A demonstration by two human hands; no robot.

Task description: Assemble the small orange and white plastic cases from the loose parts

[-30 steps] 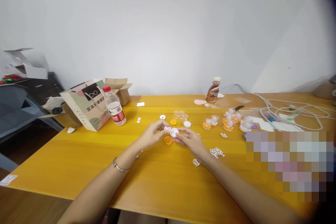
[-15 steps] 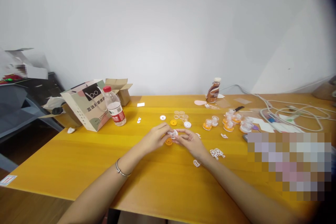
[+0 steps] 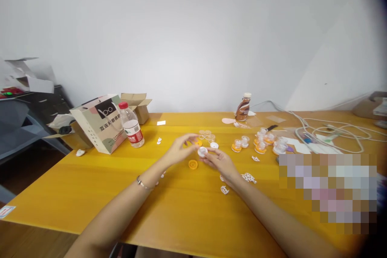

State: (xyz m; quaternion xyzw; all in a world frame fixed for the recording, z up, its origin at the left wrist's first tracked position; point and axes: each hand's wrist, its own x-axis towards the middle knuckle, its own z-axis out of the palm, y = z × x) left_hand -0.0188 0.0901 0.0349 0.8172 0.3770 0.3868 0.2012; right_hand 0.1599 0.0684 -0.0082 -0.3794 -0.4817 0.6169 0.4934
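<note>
My right hand [image 3: 221,163] pinches a small white round plastic cap [image 3: 202,152] between thumb and fingers, tilted so that its inner side faces me. My left hand [image 3: 181,149] is to the left of it, fingers curved and apart with nothing visible between them. Its fingertips hang near an orange disc [image 3: 198,143] that they partly cover. Below the cap, a second orange disc [image 3: 193,164] lies flat on the table. Behind my right hand's fingers sits a white disc [image 3: 214,145]. Several clear rings [image 3: 207,134] lie just beyond the hands.
White cut-out pieces [image 3: 248,177] lie right of my right forearm. Farther right stand clusters of clear-topped orange and white pieces [image 3: 262,141], and white cables [image 3: 338,127]. A brown bottle [image 3: 243,108] is at the back; a water bottle [image 3: 132,127] and paper bag [image 3: 102,123] stand left.
My left hand has let go of the white cap and moved slightly up and away, its fingers opening. The cap stays in my right hand and now shows its face.
</note>
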